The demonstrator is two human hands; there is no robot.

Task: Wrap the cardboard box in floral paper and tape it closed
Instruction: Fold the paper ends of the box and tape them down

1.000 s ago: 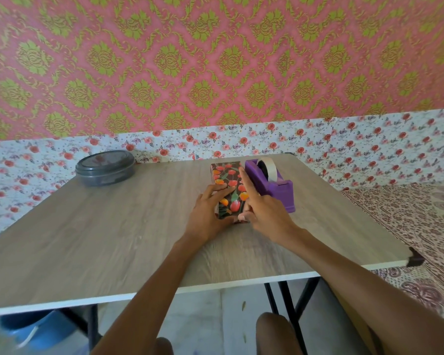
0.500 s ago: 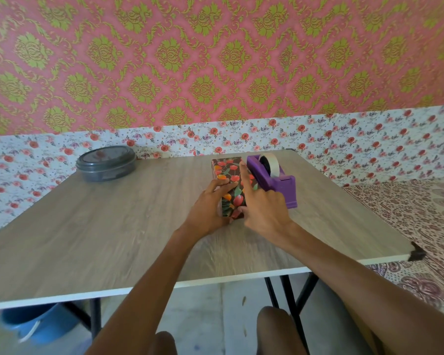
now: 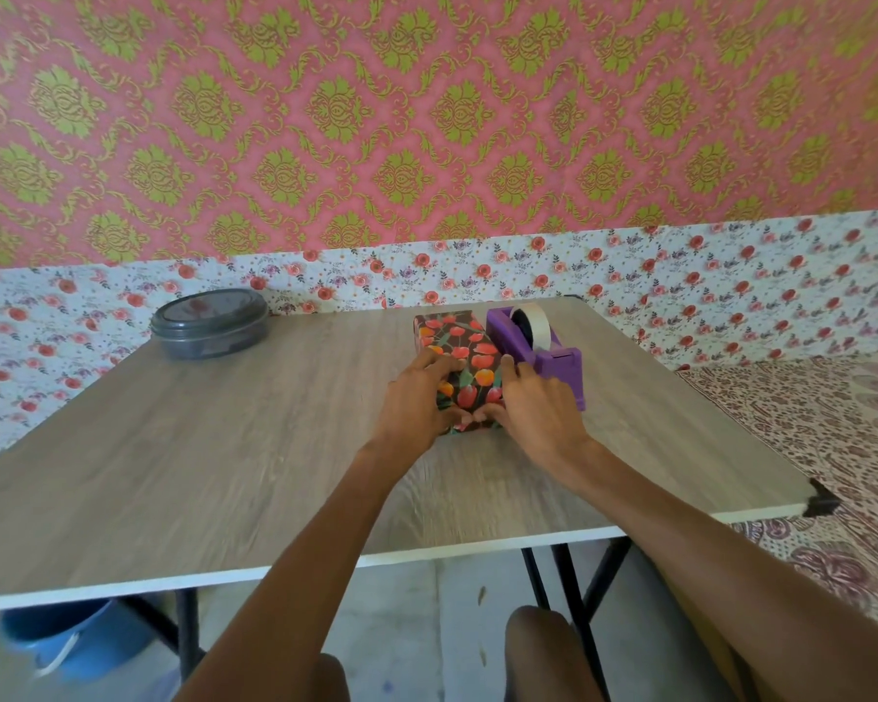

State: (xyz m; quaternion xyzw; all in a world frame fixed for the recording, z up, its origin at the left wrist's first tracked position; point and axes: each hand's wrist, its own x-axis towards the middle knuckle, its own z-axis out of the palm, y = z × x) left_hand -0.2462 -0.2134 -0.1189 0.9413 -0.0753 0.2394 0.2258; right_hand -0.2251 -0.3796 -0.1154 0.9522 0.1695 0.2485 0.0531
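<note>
The box (image 3: pixel 458 349), covered in dark floral paper with red and orange flowers, lies on the wooden table (image 3: pixel 224 448) near its middle. My left hand (image 3: pixel 414 405) grips its near left side, fingers curled over the top. My right hand (image 3: pixel 536 407) holds its near right side, with fingertips pressing the front end. The box's near end is mostly hidden by both hands. A purple tape dispenser (image 3: pixel 538 347) with a white roll stands right beside the box on its right.
A round grey lidded container (image 3: pixel 210 329) sits at the table's far left. The table's near edge is close to my knees, and a black corner cap (image 3: pixel 822 503) marks its right corner. A blue bucket (image 3: pixel 72 646) is under the table at left.
My right index finger, stretched along the box's top before, has drawn back to the near end. Both hands now clasp the front of the box. The view has shifted slightly.
</note>
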